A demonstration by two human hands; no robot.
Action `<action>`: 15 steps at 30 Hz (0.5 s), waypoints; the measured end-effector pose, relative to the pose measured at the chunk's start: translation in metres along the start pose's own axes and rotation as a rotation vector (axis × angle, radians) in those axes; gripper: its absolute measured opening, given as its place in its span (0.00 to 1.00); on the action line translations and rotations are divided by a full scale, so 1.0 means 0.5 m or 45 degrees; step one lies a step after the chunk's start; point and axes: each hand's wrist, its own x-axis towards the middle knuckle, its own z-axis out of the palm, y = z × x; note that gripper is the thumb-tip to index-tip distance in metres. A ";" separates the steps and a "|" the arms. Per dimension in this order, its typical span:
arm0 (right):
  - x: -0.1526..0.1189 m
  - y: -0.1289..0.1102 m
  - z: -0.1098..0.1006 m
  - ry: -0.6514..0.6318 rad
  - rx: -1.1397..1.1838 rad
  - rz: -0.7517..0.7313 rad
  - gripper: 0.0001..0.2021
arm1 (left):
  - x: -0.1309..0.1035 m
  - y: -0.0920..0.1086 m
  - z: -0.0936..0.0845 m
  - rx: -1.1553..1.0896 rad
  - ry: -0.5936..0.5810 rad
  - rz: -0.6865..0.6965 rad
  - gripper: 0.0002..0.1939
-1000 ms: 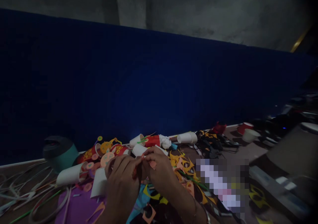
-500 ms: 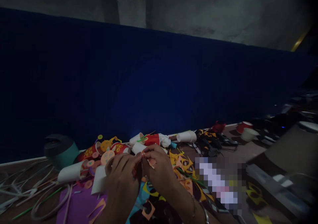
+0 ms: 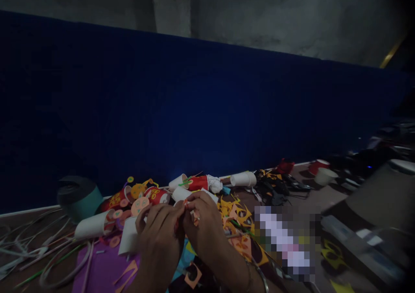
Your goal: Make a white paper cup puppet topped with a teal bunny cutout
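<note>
My left hand [image 3: 159,236] and my right hand [image 3: 206,226] meet above the cluttered table, fingertips pressed together. Between them is a small reddish-orange piece [image 3: 186,203], mostly covered by the fingers; I cannot make out what it is. Just behind the hands lie a red paper cup [image 3: 158,194] and a round orange paper face [image 3: 140,205]. A white paper cup [image 3: 128,237] is beside my left hand, partly hidden by it. Under the wrists are a purple sheet [image 3: 97,269] and an orange paper scrap [image 3: 193,275] with a round hole.
At the left, a teal and black rounded object [image 3: 79,200] stands behind a white cup [image 3: 92,225] and loose white cables [image 3: 24,254]. Yellow paper cut-outs [image 3: 241,215] spread to the right, near stacked white cups [image 3: 243,179]. A dark blue partition [image 3: 207,102] runs along the back.
My right hand has turned slightly and closed in against my left. The reddish piece between the fingertips shows a little differently. Things on the table have stayed put.
</note>
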 end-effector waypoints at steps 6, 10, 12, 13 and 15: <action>0.003 0.004 -0.006 -0.060 0.055 0.035 0.08 | 0.004 0.002 0.000 0.007 0.036 -0.014 0.07; 0.008 0.004 -0.012 -0.102 0.100 0.050 0.07 | 0.005 -0.002 0.000 0.020 0.037 -0.017 0.07; 0.008 0.005 -0.012 -0.108 0.099 0.057 0.07 | 0.006 -0.002 0.000 0.027 0.032 -0.020 0.07; 0.008 0.006 -0.012 -0.110 0.098 0.063 0.07 | 0.006 -0.001 0.000 0.030 0.032 -0.020 0.07; 0.007 0.006 -0.012 -0.107 0.102 0.068 0.07 | 0.006 -0.001 -0.001 0.034 0.023 -0.013 0.07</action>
